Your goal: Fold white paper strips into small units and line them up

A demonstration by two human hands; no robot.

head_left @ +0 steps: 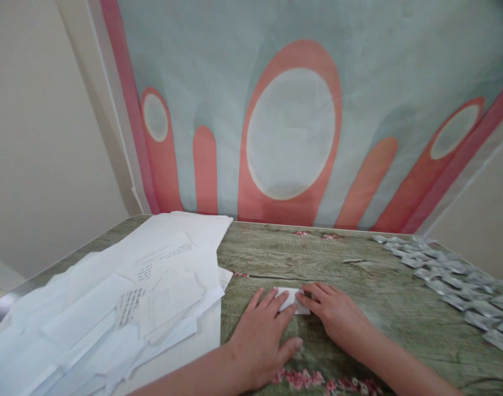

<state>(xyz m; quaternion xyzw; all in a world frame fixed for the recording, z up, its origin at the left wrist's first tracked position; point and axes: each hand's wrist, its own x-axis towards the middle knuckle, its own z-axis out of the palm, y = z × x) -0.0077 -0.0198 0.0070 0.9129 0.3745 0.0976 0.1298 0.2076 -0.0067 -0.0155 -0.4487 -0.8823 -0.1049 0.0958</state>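
Press white paper slip (pixel 293 297) evenly against wood-grain surface (pixel 272 250) using spread left hand (pixel 260 333) and right hand (pixel 336 309) of unclear grip.

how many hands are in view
2: the left hand with fingers on the left part of the small paper, and the right hand with fingers at its right end. No other hand shows.

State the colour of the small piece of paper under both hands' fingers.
The small piece of paper is white, seen best in the head view.
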